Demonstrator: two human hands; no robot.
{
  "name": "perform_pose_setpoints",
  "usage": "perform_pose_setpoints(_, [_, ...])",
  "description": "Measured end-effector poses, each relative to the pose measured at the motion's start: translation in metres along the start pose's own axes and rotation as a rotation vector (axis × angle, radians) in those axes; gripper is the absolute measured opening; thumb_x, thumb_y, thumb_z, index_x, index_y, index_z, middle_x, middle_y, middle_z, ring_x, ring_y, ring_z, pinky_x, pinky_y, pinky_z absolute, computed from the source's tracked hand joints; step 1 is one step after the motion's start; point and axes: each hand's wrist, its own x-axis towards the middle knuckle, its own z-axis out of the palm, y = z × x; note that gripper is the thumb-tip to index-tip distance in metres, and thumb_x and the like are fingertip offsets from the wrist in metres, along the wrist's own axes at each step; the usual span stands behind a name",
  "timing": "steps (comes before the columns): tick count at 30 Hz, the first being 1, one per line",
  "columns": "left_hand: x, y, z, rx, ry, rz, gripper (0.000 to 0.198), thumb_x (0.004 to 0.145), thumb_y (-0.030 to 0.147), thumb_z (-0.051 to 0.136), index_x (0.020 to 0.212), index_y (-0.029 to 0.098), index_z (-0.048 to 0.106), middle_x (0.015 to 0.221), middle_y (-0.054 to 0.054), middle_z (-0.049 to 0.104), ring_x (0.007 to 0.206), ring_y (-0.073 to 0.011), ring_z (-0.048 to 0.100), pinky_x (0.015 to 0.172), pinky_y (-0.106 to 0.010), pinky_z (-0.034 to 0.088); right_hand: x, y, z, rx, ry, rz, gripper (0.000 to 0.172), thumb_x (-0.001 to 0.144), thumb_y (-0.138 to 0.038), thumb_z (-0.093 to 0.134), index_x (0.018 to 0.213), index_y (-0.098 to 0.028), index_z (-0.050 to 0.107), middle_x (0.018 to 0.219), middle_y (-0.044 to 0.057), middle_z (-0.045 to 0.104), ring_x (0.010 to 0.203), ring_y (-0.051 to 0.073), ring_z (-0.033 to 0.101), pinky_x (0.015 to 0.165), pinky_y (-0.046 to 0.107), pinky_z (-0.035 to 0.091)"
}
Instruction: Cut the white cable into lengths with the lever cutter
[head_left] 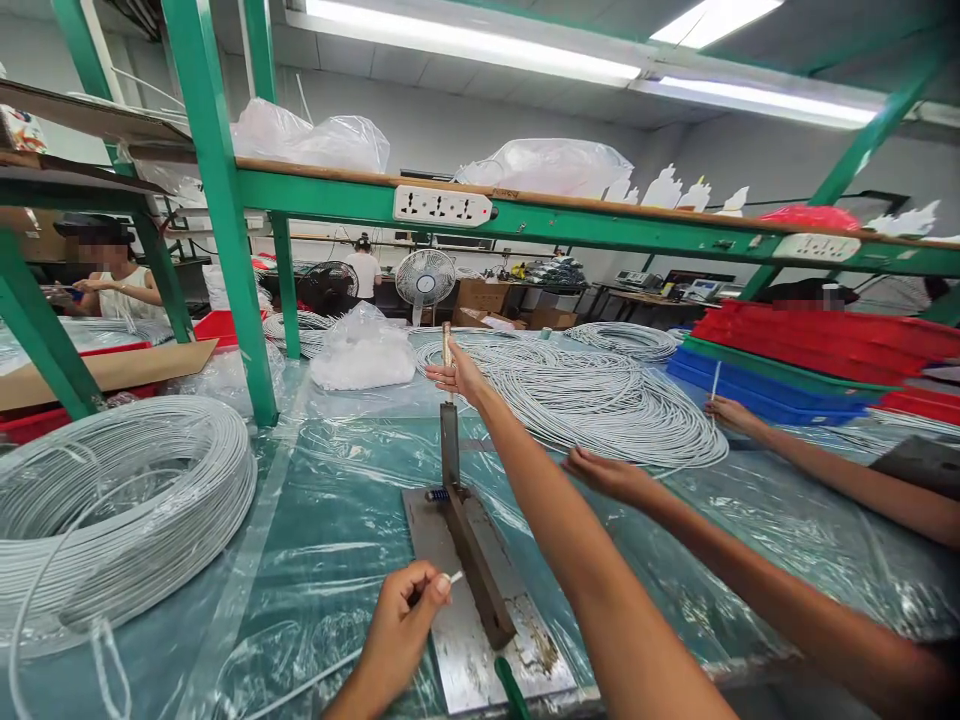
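Note:
My left hand (403, 622) pinches the end of a white cable (456, 577) near the front of the metal base plate (469, 640), and the cable trails down to the lower left. My right hand (463, 376) reaches forward to the wrapped handle (448, 345) of an upright lever (450, 445). Its fingers are stretched across the handle, thumb up, without wrapping round it. A metal bar (480, 580) runs along the plate from the lever's foot, where a small spring (436, 495) shows. A green rod-like piece (510, 685) sticks out at the near end.
A co-worker's hands (611, 476) are close on the right, one holding a white cable piece (716, 380). Cable coils (187, 520) lie left and behind (600, 400). A green shelf post (225, 220), a plastic bag (364, 350) and stacked red and blue trays (765, 385) stand around.

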Motion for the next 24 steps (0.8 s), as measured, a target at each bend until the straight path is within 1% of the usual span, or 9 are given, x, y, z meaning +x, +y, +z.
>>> perform_pose_setpoints(4, [0.000, 0.002, -0.002, -0.028, 0.018, 0.014, 0.052, 0.079, 0.064, 0.045, 0.064, 0.015, 0.052, 0.060, 0.002, 0.037, 0.061, -0.0117, 0.035, 0.059, -0.024, 0.025, -0.029, 0.008, 0.006, -0.047, 0.101, -0.152, 0.061, 0.081, -0.045, 0.058, 0.132, -0.018, 0.037, 0.091, 0.009, 0.068, 0.073, 0.015, 0.065, 0.070, 0.026, 0.050])
perform_pose_setpoints(8, [0.003, 0.018, -0.007, -0.161, 0.045, -0.008, 0.052, 0.075, 0.066, 0.050, 0.064, 0.015, 0.052, 0.055, 0.004, 0.033, 0.054, -0.0096, 0.029, 0.053, -0.023, 0.022, -0.108, 0.023, -0.003, -0.064, 0.064, -0.289, 0.049, 0.075, -0.047, 0.061, 0.113, -0.017, 0.052, 0.064, 0.000, 0.063, 0.052, 0.011, 0.058, 0.054, 0.021, 0.046])
perform_pose_setpoints(11, [0.007, 0.044, -0.008, -0.328, 0.108, -0.016, 0.051, 0.071, 0.067, 0.055, 0.063, 0.017, 0.048, 0.053, 0.006, 0.030, 0.049, -0.0075, 0.023, 0.048, -0.022, 0.020, -0.179, 0.050, -0.005, -0.109, -0.179, -0.194, 0.041, 0.076, -0.049, 0.060, 0.096, -0.013, 0.059, 0.052, -0.001, 0.058, 0.041, 0.011, 0.051, 0.044, 0.021, 0.042])
perform_pose_setpoints(13, [0.008, 0.062, -0.004, -0.450, 0.135, -0.003, 0.050, 0.070, 0.065, 0.058, 0.062, 0.017, 0.045, 0.052, 0.007, 0.028, 0.048, -0.0065, 0.021, 0.046, -0.021, 0.019, -0.220, 0.074, 0.002, -0.099, -0.441, -0.031, 0.043, 0.075, -0.046, 0.065, 0.103, -0.015, 0.058, 0.059, -0.001, 0.060, 0.044, 0.010, 0.052, 0.045, 0.021, 0.044])
perform_pose_setpoints(15, [0.010, 0.077, 0.005, -0.559, 0.138, 0.012, 0.049, 0.071, 0.063, 0.059, 0.063, 0.018, 0.044, 0.050, 0.008, 0.027, 0.047, -0.0060, 0.019, 0.045, -0.020, 0.019, -0.252, 0.099, 0.017, -0.062, -0.660, 0.075, 0.046, 0.071, -0.046, 0.070, 0.104, -0.016, 0.058, 0.069, 0.000, 0.061, 0.050, 0.009, 0.053, 0.049, 0.020, 0.045])
perform_pose_setpoints(17, [0.011, 0.087, 0.016, -0.626, 0.116, 0.025, 0.047, 0.074, 0.062, 0.057, 0.063, 0.018, 0.043, 0.048, 0.008, 0.025, 0.044, -0.0057, 0.018, 0.042, -0.019, 0.019, -0.272, 0.119, 0.033, -0.025, -0.745, 0.084, 0.042, 0.071, -0.052, 0.067, 0.085, -0.013, 0.063, 0.068, 0.001, 0.059, 0.053, 0.008, 0.053, 0.053, 0.019, 0.045])
perform_pose_setpoints(19, [0.011, 0.093, 0.021, -0.584, 0.071, 0.047, 0.044, 0.078, 0.061, 0.052, 0.067, 0.018, 0.048, 0.049, 0.006, 0.034, 0.044, -0.0063, 0.027, 0.043, -0.018, 0.025, -0.282, 0.129, 0.044, 0.030, -0.711, 0.058, 0.054, 0.077, -0.063, 0.054, 0.065, -0.011, 0.061, 0.054, 0.002, 0.054, 0.048, 0.007, 0.050, 0.053, 0.019, 0.043])
perform_pose_setpoints(21, [0.009, 0.096, 0.019, -0.381, -0.003, 0.081, 0.039, 0.081, 0.056, 0.050, 0.085, 0.018, 0.057, 0.065, 0.000, 0.054, 0.058, -0.0104, 0.048, 0.057, -0.021, 0.040, -0.282, 0.126, 0.040, 0.100, -0.574, 0.044, 0.063, 0.080, -0.069, 0.043, 0.058, -0.012, 0.057, 0.045, 0.001, 0.050, 0.040, 0.007, 0.047, 0.047, 0.018, 0.040])
perform_pose_setpoints(24, [0.003, 0.097, 0.000, 0.135, -0.156, 0.083, 0.045, 0.084, 0.049, 0.051, 0.122, 0.026, 0.051, 0.109, -0.007, 0.061, 0.100, -0.0200, 0.054, 0.088, -0.029, 0.039, -0.268, 0.104, 0.000, 0.199, -0.258, 0.014, 0.057, 0.080, -0.066, 0.046, 0.057, -0.014, 0.051, 0.039, -0.001, 0.045, 0.032, 0.006, 0.038, 0.037, 0.017, 0.029])
